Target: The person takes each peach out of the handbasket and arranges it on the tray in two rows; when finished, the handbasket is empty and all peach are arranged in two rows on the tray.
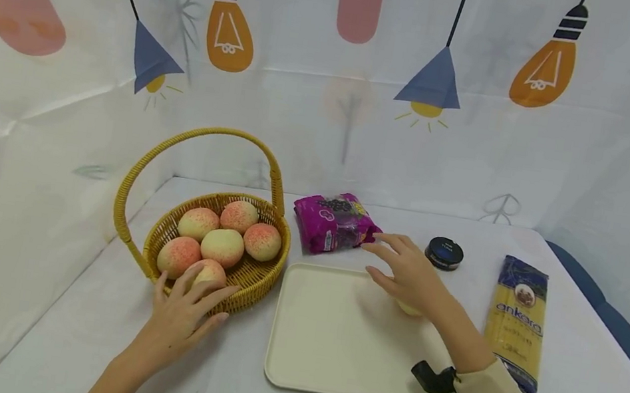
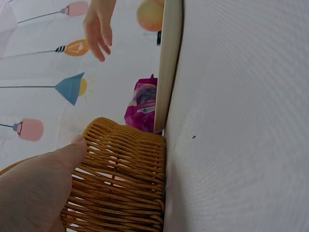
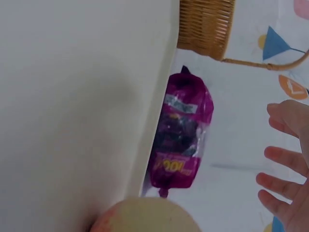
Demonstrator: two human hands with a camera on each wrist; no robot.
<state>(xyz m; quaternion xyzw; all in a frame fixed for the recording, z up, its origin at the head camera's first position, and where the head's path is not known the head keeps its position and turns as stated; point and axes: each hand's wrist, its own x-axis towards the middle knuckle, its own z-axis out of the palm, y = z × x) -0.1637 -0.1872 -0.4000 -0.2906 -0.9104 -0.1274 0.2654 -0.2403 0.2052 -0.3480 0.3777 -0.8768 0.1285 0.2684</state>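
Note:
My left hand (image 1: 179, 318) lies at the near rim of a woven basket (image 1: 261, 290), its fingers loosely spread over the edge beside the nearest peach (image 1: 209, 271). Several red-speckled peaches fill most of the basket. In the left wrist view the thumb (image 2: 72, 152) is right at the basket's rim. My right hand (image 1: 409, 270) hovers above the far right part of a cream tray (image 1: 331, 340), fingers apart and nothing between them. Below it another peach (image 3: 149, 217) sits on the tray, mostly hidden by the hand and forearm in the head view.
Behind the tray lies a purple packet (image 1: 326, 225) with a clear window. A round black tin (image 1: 444, 253) stands right of it. Along the table's right side lies a blue and yellow pasta packet (image 1: 516, 325). A printed white cloth (image 1: 301, 121) hangs behind the table.

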